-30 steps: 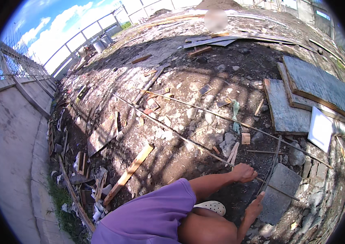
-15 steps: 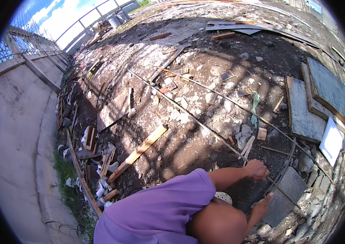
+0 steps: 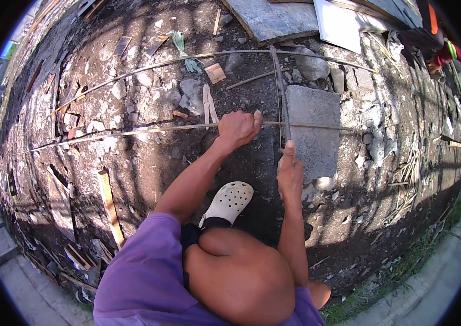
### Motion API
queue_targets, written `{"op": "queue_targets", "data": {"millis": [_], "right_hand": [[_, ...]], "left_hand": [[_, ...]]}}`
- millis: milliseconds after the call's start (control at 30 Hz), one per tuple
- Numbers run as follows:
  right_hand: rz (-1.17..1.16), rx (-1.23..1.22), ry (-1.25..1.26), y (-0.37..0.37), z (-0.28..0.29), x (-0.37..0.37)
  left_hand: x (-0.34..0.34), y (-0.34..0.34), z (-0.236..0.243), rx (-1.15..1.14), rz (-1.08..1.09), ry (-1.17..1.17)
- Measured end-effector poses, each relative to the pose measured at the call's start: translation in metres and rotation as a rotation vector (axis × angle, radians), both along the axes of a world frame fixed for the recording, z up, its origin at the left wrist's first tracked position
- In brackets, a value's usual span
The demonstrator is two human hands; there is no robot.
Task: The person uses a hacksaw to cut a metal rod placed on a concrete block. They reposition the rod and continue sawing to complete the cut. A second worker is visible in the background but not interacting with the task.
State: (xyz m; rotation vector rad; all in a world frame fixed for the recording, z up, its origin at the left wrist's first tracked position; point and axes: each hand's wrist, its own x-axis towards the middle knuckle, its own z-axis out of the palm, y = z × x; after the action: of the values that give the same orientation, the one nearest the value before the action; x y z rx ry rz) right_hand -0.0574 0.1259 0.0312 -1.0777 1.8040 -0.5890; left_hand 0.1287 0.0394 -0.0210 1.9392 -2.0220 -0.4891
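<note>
Where hands point(image 3: 263, 146) meet: bamboo strip point(image 3: 132, 132).

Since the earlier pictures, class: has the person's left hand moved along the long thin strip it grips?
No, as far as shows. The left hand grips the strip just left of the grey stone slab, as before; only the camera has tilted.

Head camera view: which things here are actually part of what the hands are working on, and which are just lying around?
In hand:
left hand gripping the long thin rod
right hand on the crossing rod
flat grey stone slab beneath them

Lying about:
wooden plank
white board
second long rod
green rag
loose rock
</note>
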Motion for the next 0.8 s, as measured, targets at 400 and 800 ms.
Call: {"op": "queue_targets", "data": {"millis": [400, 800], "right_hand": [[-0.029, 0.043, 0.036, 0.035, 0.0, -0.003], [-0.003, 0.024, 0.1, 0.023, 0.014, 0.001]], "left_hand": [[-0.006, -0.006, -0.001, 0.065, 0.078, 0.009], [-0.008, -0.004, -0.018, -0.02, 0.136, 0.065]]}}
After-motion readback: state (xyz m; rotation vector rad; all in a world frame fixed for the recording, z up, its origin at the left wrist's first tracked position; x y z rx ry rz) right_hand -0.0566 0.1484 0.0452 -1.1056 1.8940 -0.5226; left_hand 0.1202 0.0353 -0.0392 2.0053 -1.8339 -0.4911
